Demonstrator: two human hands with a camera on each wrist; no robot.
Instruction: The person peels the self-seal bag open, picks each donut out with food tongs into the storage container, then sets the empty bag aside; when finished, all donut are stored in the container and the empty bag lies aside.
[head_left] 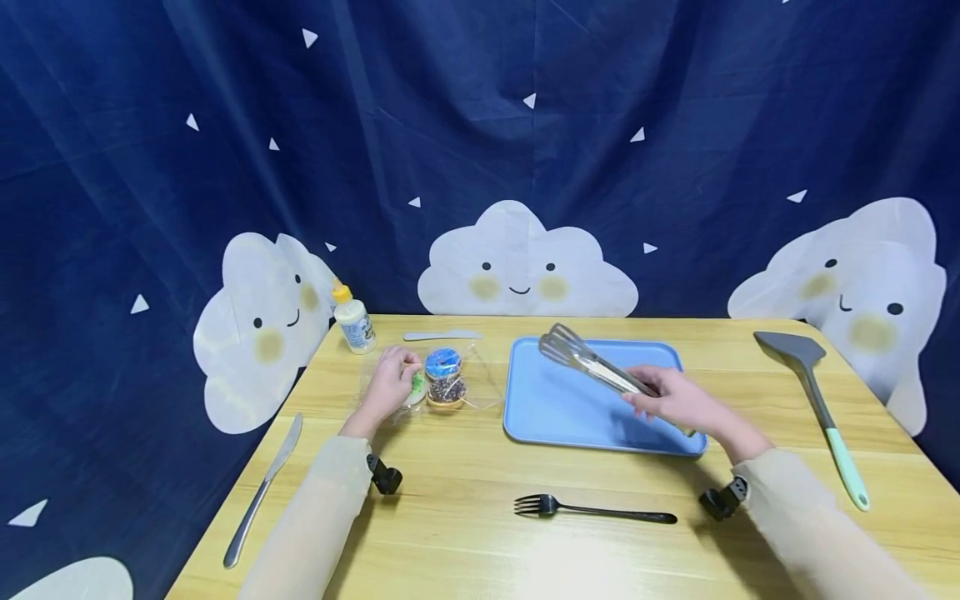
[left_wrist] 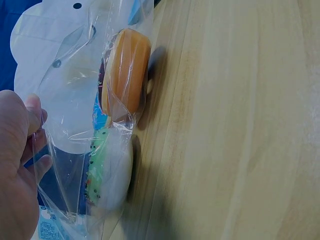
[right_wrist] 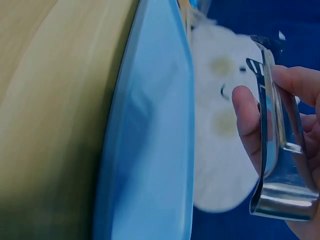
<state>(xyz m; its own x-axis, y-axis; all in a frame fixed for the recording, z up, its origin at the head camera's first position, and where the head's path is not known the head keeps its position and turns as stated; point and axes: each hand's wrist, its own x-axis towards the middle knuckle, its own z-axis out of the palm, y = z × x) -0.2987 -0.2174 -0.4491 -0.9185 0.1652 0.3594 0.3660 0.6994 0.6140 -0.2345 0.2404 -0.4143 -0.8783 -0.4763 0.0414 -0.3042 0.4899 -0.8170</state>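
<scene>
My left hand pinches the edge of a clear plastic bag between thumb and fingers. Inside the bag are toy donuts: one with blue icing, one with dark sprinkled icing, and a green-topped one closest to the hand. The bag lies at the left rear of the table. My right hand grips metal tongs above a light blue tray. The slotted heads of the tongs point left, with nothing visible between them.
A glue bottle with a yellow cap stands at the back left corner. Behind the bag lies a small light-coloured knife. A metal table knife is at the left edge, a black fork in front, a grey-headed spatula at the right.
</scene>
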